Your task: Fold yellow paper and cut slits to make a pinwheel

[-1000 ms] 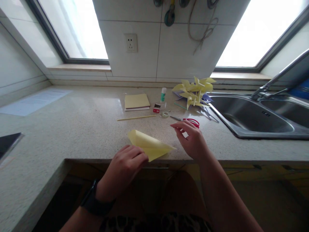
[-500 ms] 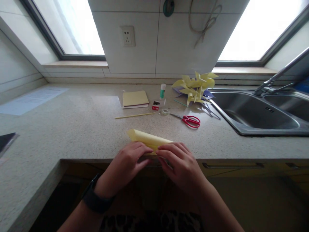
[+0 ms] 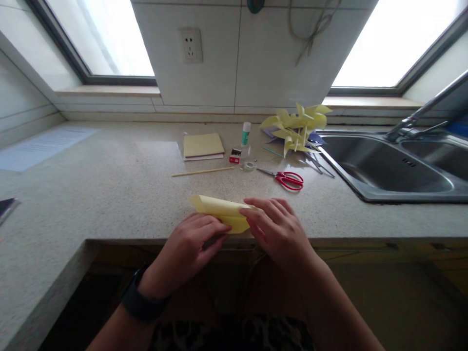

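A sheet of yellow paper (image 3: 219,206), its far side curled over into a roll, lies at the counter's front edge between my hands. My left hand (image 3: 192,243) is closed on the near left edge, thumb below and fingers on top. On the right end, my right hand (image 3: 276,226) has its fingertips around the curled part. Beyond the paper are a thin pale stick (image 3: 203,171), a roll of clear tape (image 3: 249,166), a small red box (image 3: 235,156), and scissors with red handles (image 3: 288,180).
A glue stick (image 3: 246,134) stands behind the red box, beside a stack of paper (image 3: 203,146). Yellow and purple paper pinwheels (image 3: 298,129) lie near the steel sink (image 3: 383,199). A printed sheet (image 3: 44,146) rests at the left. The counter's front edge runs under my wrists.
My right hand has moved up and right, from the paper's near edge to its curled part. More of the paper's near flap shows. The view has tilted slightly downward.
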`<control>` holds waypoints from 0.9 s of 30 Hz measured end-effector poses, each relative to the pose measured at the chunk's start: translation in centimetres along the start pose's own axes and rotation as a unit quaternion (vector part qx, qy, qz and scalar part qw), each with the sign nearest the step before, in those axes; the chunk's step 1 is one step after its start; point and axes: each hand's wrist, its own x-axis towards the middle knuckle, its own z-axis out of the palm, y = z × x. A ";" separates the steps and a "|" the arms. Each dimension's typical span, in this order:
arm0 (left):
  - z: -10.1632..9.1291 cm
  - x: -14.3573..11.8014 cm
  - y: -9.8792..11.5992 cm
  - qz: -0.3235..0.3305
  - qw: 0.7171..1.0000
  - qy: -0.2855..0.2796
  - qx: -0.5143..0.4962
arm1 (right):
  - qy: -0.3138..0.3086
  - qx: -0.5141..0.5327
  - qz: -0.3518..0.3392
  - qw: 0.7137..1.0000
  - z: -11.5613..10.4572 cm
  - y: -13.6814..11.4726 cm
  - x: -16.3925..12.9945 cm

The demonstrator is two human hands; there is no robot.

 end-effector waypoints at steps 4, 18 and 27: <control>0.1 -0.1 -0.1 0.020 1.000 0.006 0.003 | 0.011 0.008 0.003 1.000 -0.2 0.8 0.8; 0.2 -0.4 0.0 -0.002 1.000 0.024 -0.009 | 0.050 -0.069 0.078 0.993 0.8 0.6 2.1; 0.5 -0.1 0.1 -0.025 0.998 0.049 0.003 | 0.055 0.146 0.077 0.985 1.2 -1.4 0.8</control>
